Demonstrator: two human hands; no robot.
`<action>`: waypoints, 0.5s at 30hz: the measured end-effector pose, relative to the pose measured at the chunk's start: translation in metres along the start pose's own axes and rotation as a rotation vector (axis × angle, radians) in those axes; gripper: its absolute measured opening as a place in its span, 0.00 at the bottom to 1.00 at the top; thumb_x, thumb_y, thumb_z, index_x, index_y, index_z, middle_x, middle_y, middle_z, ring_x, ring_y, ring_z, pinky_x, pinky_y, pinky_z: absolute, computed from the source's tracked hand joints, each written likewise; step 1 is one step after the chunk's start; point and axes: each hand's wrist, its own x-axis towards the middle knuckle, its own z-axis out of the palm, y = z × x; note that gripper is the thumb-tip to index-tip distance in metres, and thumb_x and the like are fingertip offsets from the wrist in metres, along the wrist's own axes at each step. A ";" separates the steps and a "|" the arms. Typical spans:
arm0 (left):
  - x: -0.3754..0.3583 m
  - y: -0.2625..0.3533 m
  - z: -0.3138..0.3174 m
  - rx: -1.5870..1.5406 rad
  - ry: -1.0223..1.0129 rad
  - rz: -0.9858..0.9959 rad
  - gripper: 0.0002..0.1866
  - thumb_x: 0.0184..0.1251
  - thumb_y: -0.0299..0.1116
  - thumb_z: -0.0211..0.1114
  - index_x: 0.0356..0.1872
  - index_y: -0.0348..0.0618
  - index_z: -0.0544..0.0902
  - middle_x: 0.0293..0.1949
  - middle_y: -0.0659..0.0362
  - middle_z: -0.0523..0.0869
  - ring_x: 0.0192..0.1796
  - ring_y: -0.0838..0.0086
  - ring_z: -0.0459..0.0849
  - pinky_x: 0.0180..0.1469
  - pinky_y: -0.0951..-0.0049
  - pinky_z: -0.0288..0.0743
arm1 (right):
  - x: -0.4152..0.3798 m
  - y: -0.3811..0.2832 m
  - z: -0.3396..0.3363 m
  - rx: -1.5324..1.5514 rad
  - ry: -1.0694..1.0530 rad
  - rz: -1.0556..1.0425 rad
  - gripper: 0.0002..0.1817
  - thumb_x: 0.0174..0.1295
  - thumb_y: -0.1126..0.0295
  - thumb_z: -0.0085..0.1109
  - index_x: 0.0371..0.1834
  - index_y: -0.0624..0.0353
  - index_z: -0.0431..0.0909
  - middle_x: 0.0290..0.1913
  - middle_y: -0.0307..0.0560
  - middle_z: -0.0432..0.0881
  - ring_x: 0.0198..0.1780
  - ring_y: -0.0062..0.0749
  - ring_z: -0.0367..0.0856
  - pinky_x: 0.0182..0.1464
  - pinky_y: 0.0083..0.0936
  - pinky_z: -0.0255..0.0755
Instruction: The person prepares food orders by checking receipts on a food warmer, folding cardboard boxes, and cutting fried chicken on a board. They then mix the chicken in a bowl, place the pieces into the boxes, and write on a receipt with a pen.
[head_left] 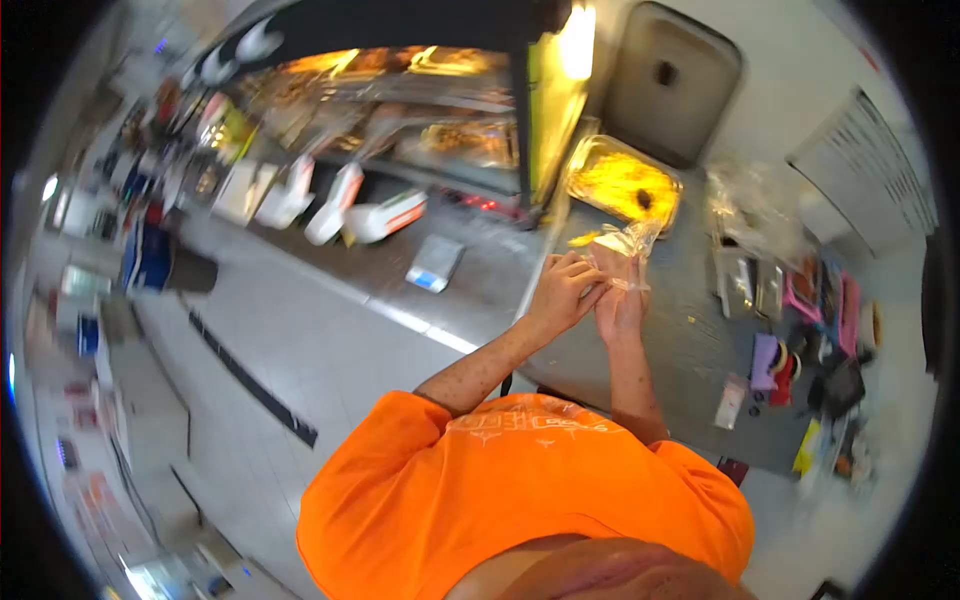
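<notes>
Both my hands are raised over the edge of a grey counter (690, 340). My left hand (565, 292) and my right hand (620, 300) together grip a small clear plastic bag (632, 245) with yellow food inside it. The fingers of both hands are closed on the bag's opening. A metal tray (585, 160) with yellow food lies just beyond the bag, near the heated display case (420, 110). My orange shirt fills the bottom of the view.
A steel sink (670, 80) sits behind the tray. A small scale (435, 265) stands on the lower counter. Clear bags (750, 205), containers and colourful small items (800, 340) crowd the counter's right side. White cartons (335, 205) line the display front.
</notes>
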 end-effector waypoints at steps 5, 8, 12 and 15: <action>-0.123 -0.049 -0.125 -0.214 0.025 -0.103 0.06 0.50 0.32 0.71 0.27 0.45 0.83 0.26 0.60 0.80 0.34 0.64 0.76 0.40 0.67 0.62 | -0.044 0.138 0.067 -0.315 0.083 0.040 0.23 0.71 0.55 0.46 0.61 0.59 0.66 0.61 0.44 0.71 0.61 0.33 0.72 0.60 0.29 0.68; -0.181 -0.063 -0.203 -0.362 0.099 -0.352 0.06 0.52 0.29 0.72 0.27 0.39 0.83 0.25 0.59 0.81 0.31 0.72 0.78 0.37 0.71 0.67 | -0.065 0.223 0.125 -0.347 -0.203 0.136 0.29 0.70 0.47 0.42 0.67 0.54 0.61 0.65 0.41 0.68 0.64 0.31 0.66 0.64 0.30 0.59; -0.243 -0.092 -0.296 -0.391 0.195 -0.506 0.05 0.56 0.28 0.71 0.28 0.37 0.84 0.25 0.59 0.83 0.30 0.79 0.79 0.36 0.77 0.70 | -0.092 0.316 0.210 -0.284 -0.136 0.512 0.38 0.69 0.38 0.32 0.73 0.53 0.54 0.71 0.38 0.60 0.69 0.30 0.58 0.71 0.28 0.46; -0.270 -0.104 -0.355 -0.416 0.083 -0.614 0.05 0.56 0.29 0.71 0.28 0.38 0.85 0.26 0.60 0.84 0.31 0.80 0.79 0.36 0.77 0.70 | -0.080 0.428 0.209 -0.245 -0.499 0.494 0.48 0.57 0.24 0.28 0.76 0.38 0.42 0.78 0.35 0.42 0.78 0.37 0.36 0.70 0.53 0.33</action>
